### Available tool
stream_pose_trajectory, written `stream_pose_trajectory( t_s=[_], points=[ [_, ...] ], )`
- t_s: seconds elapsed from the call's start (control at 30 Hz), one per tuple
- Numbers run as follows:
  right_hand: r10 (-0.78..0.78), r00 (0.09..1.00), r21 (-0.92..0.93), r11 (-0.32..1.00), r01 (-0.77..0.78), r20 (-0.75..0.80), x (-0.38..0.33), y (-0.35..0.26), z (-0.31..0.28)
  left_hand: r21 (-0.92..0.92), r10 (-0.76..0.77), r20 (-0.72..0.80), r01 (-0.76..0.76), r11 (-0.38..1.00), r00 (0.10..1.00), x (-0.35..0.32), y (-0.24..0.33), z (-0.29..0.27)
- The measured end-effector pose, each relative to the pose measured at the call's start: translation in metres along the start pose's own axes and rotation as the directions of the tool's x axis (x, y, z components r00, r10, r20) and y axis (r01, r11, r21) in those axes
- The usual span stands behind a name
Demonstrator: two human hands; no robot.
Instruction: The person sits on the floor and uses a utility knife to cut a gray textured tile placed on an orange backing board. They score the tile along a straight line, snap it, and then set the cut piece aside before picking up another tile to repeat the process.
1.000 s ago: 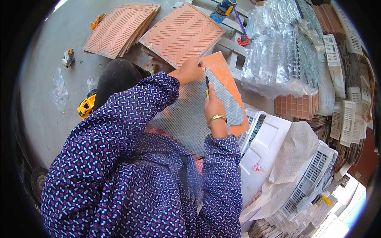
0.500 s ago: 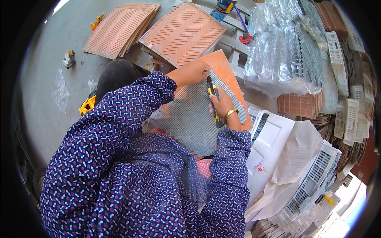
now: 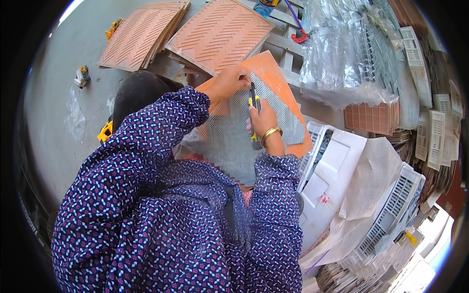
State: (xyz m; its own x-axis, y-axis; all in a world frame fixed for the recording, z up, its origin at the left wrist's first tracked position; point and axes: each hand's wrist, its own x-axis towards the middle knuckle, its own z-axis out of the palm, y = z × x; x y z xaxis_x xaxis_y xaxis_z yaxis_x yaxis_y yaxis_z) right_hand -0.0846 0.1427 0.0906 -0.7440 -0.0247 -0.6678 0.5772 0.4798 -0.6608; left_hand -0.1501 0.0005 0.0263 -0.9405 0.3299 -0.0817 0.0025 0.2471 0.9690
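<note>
Here, the right hand (image 3: 264,118) grips a cutter (image 3: 253,101); grey mesh (image 3: 227,141) lies beneath.

left hand (image 3: 227,84) and right hand (image 3: 264,118) held close together
left arm (image 3: 146,124) is angled rightward, fingers bent inward; right forearm (image 3: 277,188) is pointed forward, fingers curled in a grip.

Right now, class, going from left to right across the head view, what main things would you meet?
Crumpled clear plastic, yellow toy, left hand, right hand holding a black-and-yellow cutter, white plastic box, white slotted crate.
</note>
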Motion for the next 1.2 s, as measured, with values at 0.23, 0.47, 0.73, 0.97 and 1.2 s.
stream_pose_trajectory(
  t_s=[0.23,0.47,0.73,0.97,1.2],
  points=[
    [-0.012,1.0,0.066,0.998,0.014,-0.028,-0.008,0.016,0.027,-0.08,-0.02,0.079,0.027,0.996,0.997,0.004,-0.013,-0.005],
    [-0.013,0.999,0.105,0.994,0.017,-0.042,-0.003,0.008,0.042,-0.034,-0.026,0.12,0.031,0.999,0.992,0.012,-0.017,-0.008],
    [0.02,0.997,0.231,0.973,-0.003,-0.07,-0.005,0.001,0.063,-0.074,-0.018,0.163,0.03,0.997,0.986,0.009,-0.008,-0.012],
    [-0.092,0.994,0.32,0.945,0.071,0.051,-0.032,0.028,0.089,0.028,0.054,-0.086,-0.052,0.998,0.995,0.026,0.009,-0.037],
    [-0.042,0.995,0.141,0.989,0.055,-0.095,-0.028,0.052,0.052,0.446,-0.099,-0.054,0.113,0.888,0.994,-0.04,-0.01,-0.046]
  ],
)
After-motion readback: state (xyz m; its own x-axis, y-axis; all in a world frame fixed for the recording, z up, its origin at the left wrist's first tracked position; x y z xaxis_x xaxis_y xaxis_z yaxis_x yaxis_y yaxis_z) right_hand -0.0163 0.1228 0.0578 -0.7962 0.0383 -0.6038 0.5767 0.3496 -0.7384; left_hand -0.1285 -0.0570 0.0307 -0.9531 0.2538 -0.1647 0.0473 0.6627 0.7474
